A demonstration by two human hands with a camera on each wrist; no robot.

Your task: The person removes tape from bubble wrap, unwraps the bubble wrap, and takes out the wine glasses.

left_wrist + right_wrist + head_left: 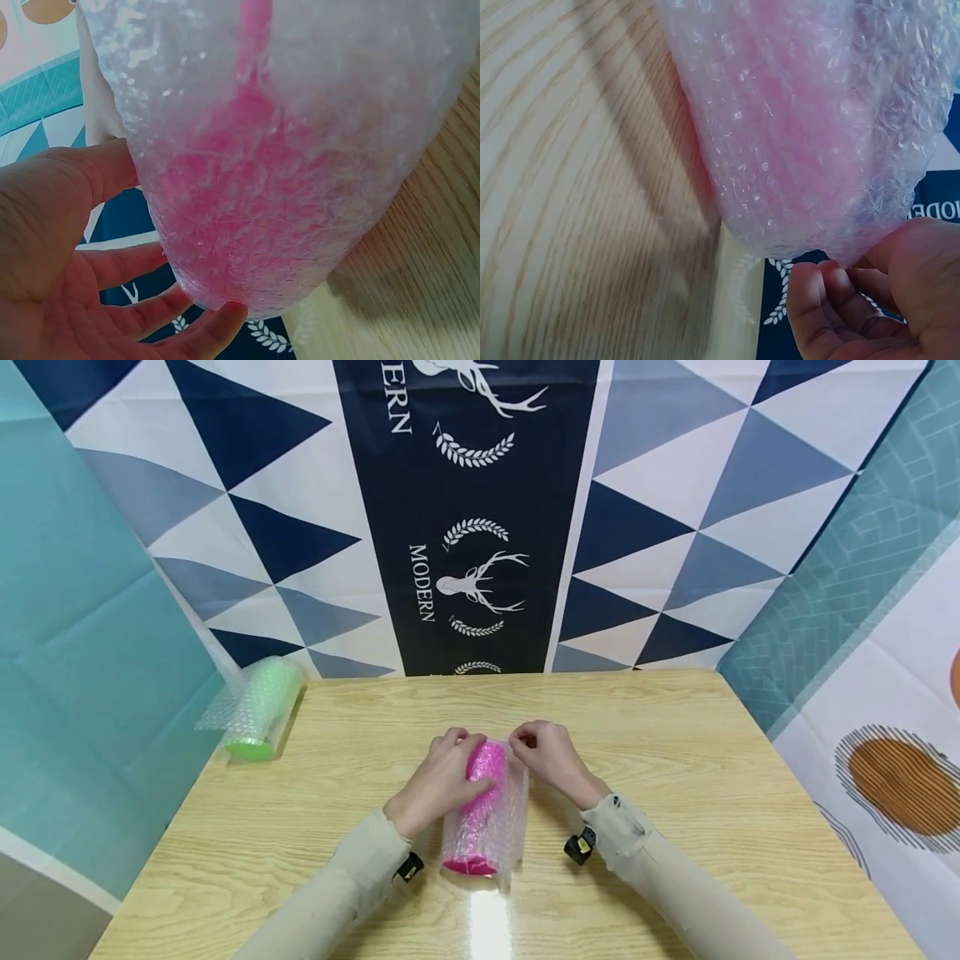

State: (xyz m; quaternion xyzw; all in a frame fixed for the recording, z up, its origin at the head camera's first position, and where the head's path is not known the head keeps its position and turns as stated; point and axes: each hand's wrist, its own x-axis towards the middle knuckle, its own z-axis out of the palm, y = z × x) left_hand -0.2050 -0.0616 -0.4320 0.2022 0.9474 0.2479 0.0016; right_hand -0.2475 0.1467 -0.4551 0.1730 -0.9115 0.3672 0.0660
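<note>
A pink cylinder (487, 766) lies on the table, its near end pointing toward me, inside a sheet of clear bubble wrap (516, 814). My left hand (442, 778) holds it from the left, thumb over the top and fingers round the far end. In the left wrist view the fingers (217, 322) curl against the wrapped end. At the far right corner of the wrap, my right hand (551, 758) pinches the loose plastic between thumb and fingertips. The right wrist view shows that pinch at the lower edge of the bubble wrap (780, 180).
A green cylinder (272, 693), also in bubble wrap, lies at the table's far left corner, with loose plastic sticking out to its left. The wooden table (660, 735) ends against a patterned cloth backdrop (480, 585). More cloth hangs along both sides.
</note>
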